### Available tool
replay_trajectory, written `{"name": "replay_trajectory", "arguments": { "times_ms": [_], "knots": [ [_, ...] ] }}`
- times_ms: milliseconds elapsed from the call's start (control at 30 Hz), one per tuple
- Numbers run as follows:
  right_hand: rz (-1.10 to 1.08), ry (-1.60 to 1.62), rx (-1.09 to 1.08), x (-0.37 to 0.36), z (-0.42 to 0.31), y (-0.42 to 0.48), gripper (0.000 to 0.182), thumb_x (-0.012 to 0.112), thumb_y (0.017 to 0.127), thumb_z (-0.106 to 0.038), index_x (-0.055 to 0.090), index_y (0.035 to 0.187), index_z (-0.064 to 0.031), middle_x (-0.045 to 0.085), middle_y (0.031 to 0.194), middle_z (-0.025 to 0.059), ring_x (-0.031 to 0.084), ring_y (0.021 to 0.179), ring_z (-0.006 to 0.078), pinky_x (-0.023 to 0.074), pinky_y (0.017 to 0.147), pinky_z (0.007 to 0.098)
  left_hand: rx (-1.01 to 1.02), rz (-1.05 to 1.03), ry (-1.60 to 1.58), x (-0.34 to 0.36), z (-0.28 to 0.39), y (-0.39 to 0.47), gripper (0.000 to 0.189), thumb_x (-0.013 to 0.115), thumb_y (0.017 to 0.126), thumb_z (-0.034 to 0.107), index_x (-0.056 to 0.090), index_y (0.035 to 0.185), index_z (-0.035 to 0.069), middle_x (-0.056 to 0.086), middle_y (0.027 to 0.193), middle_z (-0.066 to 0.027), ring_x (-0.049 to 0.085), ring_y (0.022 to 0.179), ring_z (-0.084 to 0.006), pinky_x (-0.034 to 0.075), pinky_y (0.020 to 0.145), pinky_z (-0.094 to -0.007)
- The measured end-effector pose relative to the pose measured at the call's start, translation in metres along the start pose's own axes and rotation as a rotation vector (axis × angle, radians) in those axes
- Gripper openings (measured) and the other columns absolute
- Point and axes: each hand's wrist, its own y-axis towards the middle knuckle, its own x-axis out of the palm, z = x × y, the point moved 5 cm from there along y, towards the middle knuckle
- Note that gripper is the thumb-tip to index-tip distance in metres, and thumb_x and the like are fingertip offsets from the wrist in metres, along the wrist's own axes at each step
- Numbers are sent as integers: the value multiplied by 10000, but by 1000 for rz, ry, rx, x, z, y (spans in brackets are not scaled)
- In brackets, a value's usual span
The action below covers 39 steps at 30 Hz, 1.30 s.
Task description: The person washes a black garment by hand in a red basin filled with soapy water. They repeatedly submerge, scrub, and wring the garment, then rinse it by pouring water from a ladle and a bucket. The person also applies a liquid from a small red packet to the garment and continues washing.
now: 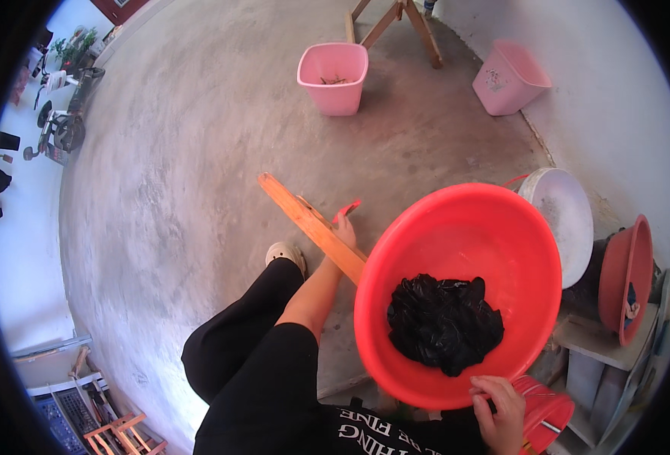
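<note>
My left hand (344, 231) reaches low in front of me, its fingers closed on a small red object (348, 210) that is partly hidden. An orange-brown wooden board (306, 222) slants across, above my left forearm, and its lower end goes behind a red plastic basin (471, 227). The basin tilts toward me and holds a crumpled black plastic bag or cloth (446, 324). My right hand (500, 406) is at the basin's near rim with its fingers bent; whether it grips the rim I cannot tell.
Two pink bins (338, 99) (506, 85) stand ahead, near wooden legs (420, 34). To the right are a white bucket (562, 227), a reddish basin (608, 278) and a red bucket (551, 409). Crates (64, 421) and a small wooden rack (119, 426) lie lower left.
</note>
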Motion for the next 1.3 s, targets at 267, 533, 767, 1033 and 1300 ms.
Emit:
{"name": "replay_trajectory", "arguments": {
  "times_ms": [267,533,767,1033,1300],
  "knots": [
    [108,-73,-185,5,4,-34,185,651,785,-62,631,963,-13,632,874,131,644,713,260,510,619,339,-20,-191,-461,-139,14,-116,323,509,833,115,561,1142,34,551,1119,-214,541,1026,-402,449,866,-439],
    [65,-53,-312,24,5,-72,154,639,817,-125,632,938,-29,623,861,130,616,764,326,493,646,385,49,114,-628,-252,-23,-202,122,646,778,45,562,863,23,569,803,-102,571,714,-204,477,668,-324],
    [103,379,-270,41,-3,-95,440,676,809,-85,522,1216,-15,595,1102,138,645,846,204,521,750,307,592,124,-816,-451,91,-285,174,635,746,-58,534,868,14,544,822,-95,565,695,-202,471,643,-297],
    [533,674,-466,57,-19,-153,348,598,790,110,601,1125,18,614,1086,113,613,950,161,498,801,263,1039,134,-884,-504,138,-367,283,634,706,-112,512,925,17,579,1088,-125,571,818,-189,475,729,-282],
    [801,501,-594,44,-42,-201,333,567,769,158,609,1076,37,639,1062,148,625,985,216,492,847,290,1040,-149,-1005,-503,140,-395,694,560,671,-146,388,1330,-13,447,1359,-152,510,1181,-253,382,1012,-352]
  ]
}}
